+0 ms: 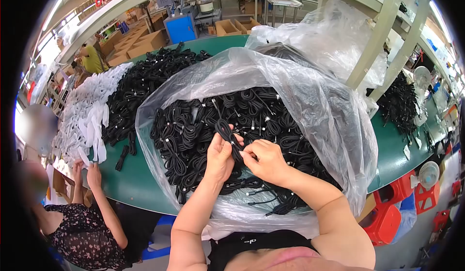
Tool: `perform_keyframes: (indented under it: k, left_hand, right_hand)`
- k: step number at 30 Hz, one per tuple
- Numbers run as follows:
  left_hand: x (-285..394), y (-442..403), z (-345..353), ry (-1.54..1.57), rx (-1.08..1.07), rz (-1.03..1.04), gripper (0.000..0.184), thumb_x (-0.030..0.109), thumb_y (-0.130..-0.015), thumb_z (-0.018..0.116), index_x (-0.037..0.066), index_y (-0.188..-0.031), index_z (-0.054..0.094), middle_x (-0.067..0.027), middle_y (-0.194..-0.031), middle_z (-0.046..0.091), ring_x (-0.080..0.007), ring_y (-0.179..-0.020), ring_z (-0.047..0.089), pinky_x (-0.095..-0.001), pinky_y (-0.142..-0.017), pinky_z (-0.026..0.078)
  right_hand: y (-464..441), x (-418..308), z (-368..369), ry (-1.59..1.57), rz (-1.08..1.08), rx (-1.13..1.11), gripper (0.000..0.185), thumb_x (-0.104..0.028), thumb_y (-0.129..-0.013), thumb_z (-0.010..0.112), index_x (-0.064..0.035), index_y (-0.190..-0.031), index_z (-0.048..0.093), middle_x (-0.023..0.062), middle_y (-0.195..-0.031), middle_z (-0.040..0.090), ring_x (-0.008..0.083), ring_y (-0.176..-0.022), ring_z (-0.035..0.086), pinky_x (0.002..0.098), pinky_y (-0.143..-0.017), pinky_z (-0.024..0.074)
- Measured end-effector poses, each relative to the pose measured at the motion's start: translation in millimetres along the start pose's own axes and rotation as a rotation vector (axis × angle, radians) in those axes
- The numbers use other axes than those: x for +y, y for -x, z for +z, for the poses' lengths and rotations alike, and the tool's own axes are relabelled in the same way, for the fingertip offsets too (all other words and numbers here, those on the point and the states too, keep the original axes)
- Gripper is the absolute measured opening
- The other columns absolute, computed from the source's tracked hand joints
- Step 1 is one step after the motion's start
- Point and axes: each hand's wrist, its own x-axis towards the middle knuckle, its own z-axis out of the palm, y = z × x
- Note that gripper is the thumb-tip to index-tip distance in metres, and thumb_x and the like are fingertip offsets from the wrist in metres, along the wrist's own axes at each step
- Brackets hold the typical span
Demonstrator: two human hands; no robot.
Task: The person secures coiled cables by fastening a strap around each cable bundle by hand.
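Observation:
My left hand [221, 155] is closed around a coiled black cable [224, 127], its bundle standing up between thumb and fingers. Close beside it, my right hand [265, 160] pinches at the lower part of the same bundle. What exactly lies between the right fingertips is too small to make out. Beneath both hands, a heap of coiled black cables [181, 123] with metal-tipped plugs fills a wide-open clear plastic bag [315, 96]. A few loose cable ends [261, 191] lie at the bag's near side.
The bag rests on a green table [140, 181]. More black cables [140, 79] and white strips [80, 111] are piled leftward, where a co-worker's hands [89, 174] handle a strip. Metal posts [373, 43] rise at the right, near another cable pile [399, 101]. Red stools [387, 217] stand beyond.

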Motion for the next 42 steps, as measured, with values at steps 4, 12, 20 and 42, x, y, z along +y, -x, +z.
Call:
perform_keyframes:
  k: [4,12,20,42]
  left_hand:
    - [-8,10,2,0.037,-0.024,-0.065,0.048,0.021,-0.08,0.068,0.004,-0.12,0.046,-0.0079,-0.1,0.058,-0.0185,-0.093,0.057,-0.0308,-0.085,0.045]
    - [6,1,-12,0.043,0.087,0.059,0.047,0.025,-0.082,0.065,0.003,-0.119,0.046,-0.0116,-0.102,0.059,-0.0182,-0.09,0.059,-0.0312,-0.081,0.05]
    - [-10,9,-4,-0.009,0.023,-0.035,0.041,0.023,-0.085,0.061,0.005,-0.118,0.045,-0.0111,-0.104,0.058,-0.0194,-0.097,0.056,-0.0334,-0.087,0.046]
    - [12,5,-14,0.066,-0.024,-0.362,0.047,0.035,-0.094,0.038,-0.009,-0.097,0.055,-0.0147,-0.063,0.059,-0.0163,-0.042,0.054,-0.0233,-0.036,0.042]
  right_hand:
    - [3,2,3,0.038,0.021,0.004,0.011,-0.006,-0.074,0.065,-0.0021,-0.072,0.056,0.0084,-0.061,0.053,0.0244,-0.054,0.053,0.0347,-0.05,0.0413]
    - [-5,3,-6,0.097,0.103,-0.132,0.011,-0.013,-0.077,0.064,-0.004,-0.075,0.058,0.0081,-0.067,0.057,0.026,-0.062,0.057,0.0369,-0.054,0.0451]
    - [0,6,-1,0.098,0.098,-0.16,0.012,-0.014,-0.077,0.063,-0.0032,-0.078,0.057,0.0094,-0.07,0.058,0.0285,-0.066,0.059,0.0397,-0.056,0.0467]
    - [-17,5,-8,0.504,-0.134,-0.112,0.052,-0.003,-0.067,0.061,-0.0101,-0.118,0.053,0.0085,-0.125,0.048,0.0284,-0.115,0.043,0.0449,-0.095,0.0291]
